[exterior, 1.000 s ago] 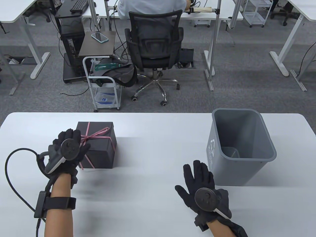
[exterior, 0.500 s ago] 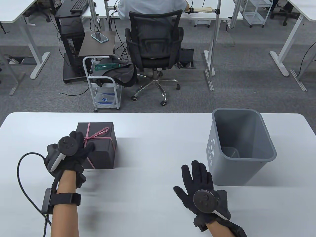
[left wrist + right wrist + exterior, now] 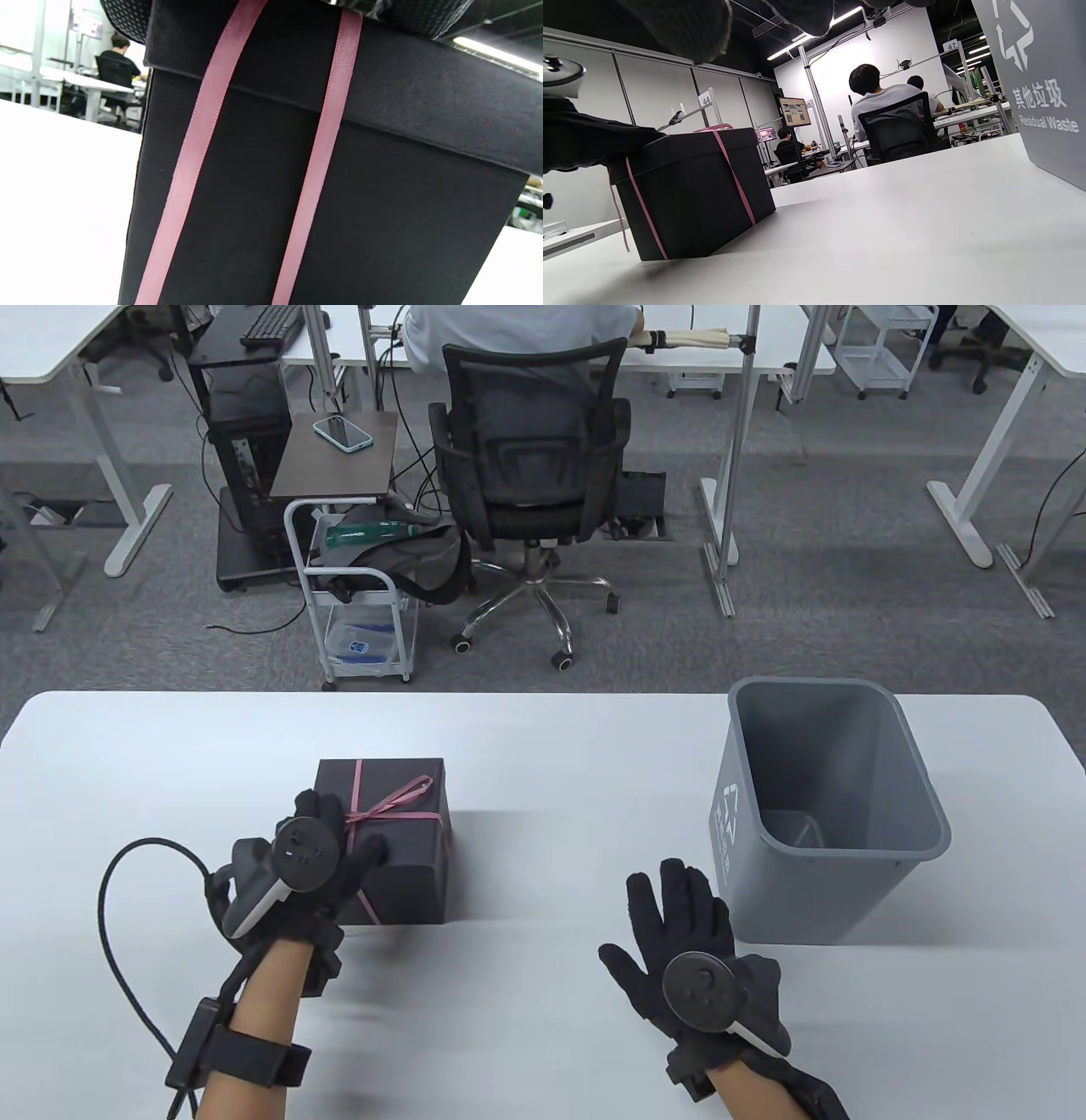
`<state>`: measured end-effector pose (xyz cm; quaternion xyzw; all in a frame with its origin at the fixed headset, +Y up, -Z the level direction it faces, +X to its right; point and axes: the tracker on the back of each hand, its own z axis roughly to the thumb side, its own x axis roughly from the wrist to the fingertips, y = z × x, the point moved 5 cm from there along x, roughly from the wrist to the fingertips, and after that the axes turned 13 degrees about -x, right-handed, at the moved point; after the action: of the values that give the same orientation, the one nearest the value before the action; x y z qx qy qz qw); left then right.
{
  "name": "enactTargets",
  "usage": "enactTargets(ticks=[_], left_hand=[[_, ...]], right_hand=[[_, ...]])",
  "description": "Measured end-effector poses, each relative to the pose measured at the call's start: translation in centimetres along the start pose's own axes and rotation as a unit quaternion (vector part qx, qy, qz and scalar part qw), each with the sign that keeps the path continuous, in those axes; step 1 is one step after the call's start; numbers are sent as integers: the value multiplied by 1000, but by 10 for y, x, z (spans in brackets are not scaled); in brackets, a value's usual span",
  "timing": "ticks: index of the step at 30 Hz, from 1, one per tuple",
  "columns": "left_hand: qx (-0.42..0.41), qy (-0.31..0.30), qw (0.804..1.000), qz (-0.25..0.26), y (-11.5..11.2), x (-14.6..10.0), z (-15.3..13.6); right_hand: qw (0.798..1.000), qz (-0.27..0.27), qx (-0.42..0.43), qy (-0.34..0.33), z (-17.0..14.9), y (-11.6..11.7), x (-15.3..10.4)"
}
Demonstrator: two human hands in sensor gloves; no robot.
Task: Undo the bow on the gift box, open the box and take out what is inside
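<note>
A black gift box (image 3: 407,857) tied with a pink ribbon and bow (image 3: 392,802) stands left of centre on the white table. My left hand (image 3: 341,830) grips its near left corner: fingers wrap over the left edge and the thumb lies on the lid. The left wrist view shows the box front (image 3: 403,203) close up, with two pink ribbon strands (image 3: 195,140) running down it. My right hand (image 3: 657,918) lies flat on the table with its fingers spread, holding nothing, well to the right of the box. The lid is on. In the right wrist view the box (image 3: 700,190) is at the left.
A grey waste bin (image 3: 747,831) stands upright at the table's right, just beyond my right hand, and is empty; it shows as a grey wall (image 3: 1043,84) in the right wrist view. A person on an office chair (image 3: 530,449) sits beyond the table's far edge.
My left hand has pulled the gift box to the right and nearer to me. The right hand has stayed almost still on the table.
</note>
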<state>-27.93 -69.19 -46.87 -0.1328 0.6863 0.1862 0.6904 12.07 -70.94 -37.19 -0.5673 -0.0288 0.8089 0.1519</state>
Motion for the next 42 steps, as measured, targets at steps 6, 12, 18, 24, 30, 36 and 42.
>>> enactTargets(ticks=[6,12,18,24,30,36,42], left_hand=[[27,-31,999,-17,-17,-24,50],[19,-38,999,-14,-34,-45,84],[16,-42,999,-9,-47,-64,114],[22,-42,999,-13,-53,-72,126],[-6,-39,998,-44,-51,-72,122],[-111,-140,984,3,-17,-89,105],[-68,-266,957,95,-9,-109,89]], right_hand=[[1000,2,4,5,-3,0,0],[1000,2,-1,4,-2,1,0],[1000,2,0,6,-3,0,0],[1000,-2,2,5,-2,-2,-1],[1000,-5,2,3,-1,-4,-1],[1000,-11,7,5,-2,-7,-1],[1000,-12,3,7,-2,-7,-1]])
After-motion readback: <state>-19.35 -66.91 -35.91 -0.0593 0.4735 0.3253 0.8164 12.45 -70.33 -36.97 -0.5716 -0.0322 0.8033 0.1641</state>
